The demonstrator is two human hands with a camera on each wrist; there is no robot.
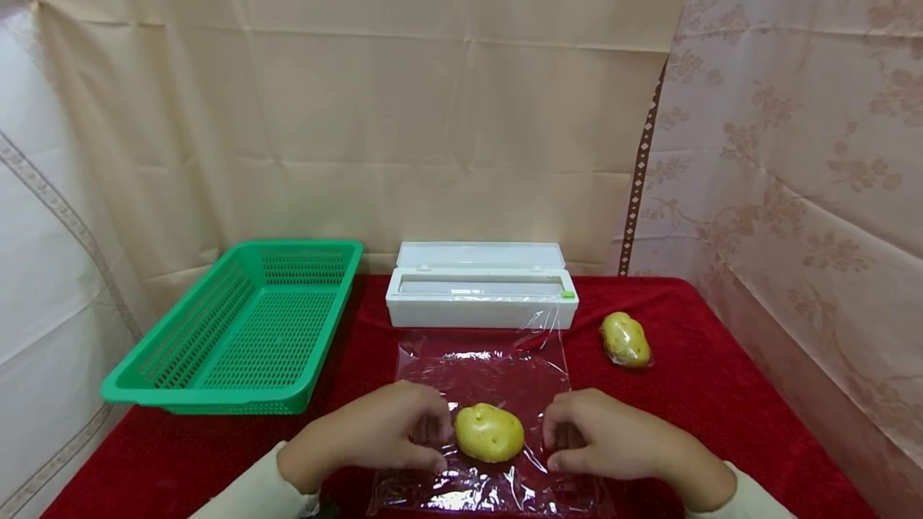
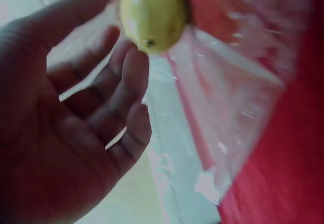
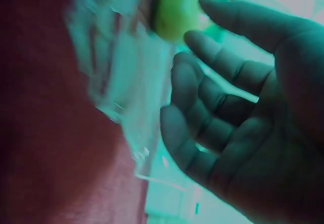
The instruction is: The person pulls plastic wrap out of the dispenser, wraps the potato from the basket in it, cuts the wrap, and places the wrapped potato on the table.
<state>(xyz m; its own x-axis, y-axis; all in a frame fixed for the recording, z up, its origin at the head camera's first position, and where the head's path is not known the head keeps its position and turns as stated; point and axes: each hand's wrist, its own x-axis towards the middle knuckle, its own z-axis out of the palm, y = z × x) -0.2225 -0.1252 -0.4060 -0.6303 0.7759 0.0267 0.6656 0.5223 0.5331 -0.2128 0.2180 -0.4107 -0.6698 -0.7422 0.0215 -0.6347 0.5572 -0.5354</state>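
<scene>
A yellow potato (image 1: 489,434) lies on a sheet of clear plastic wrap (image 1: 469,379), which is spread over red cloth and runs back to a white wrap dispenser (image 1: 481,314). Just left of the potato is my left hand (image 1: 400,429), fingers loosely bent and nothing in its grasp; whether a fingertip touches the potato I cannot tell. On the other side, a small gap away, my right hand (image 1: 609,435) hovers with relaxed fingers and an empty palm. Both wrist views show the fingers spread around air, with the potato (image 2: 154,13) beyond the fingertips.
A second potato (image 1: 626,339), covered in plastic wrap, sits at the right. At the left stands a green plastic basket (image 1: 267,335). The dispenser's lid (image 1: 481,255) is raised, and a small green piece (image 1: 568,295) is at its right end. Curtains hang behind the table.
</scene>
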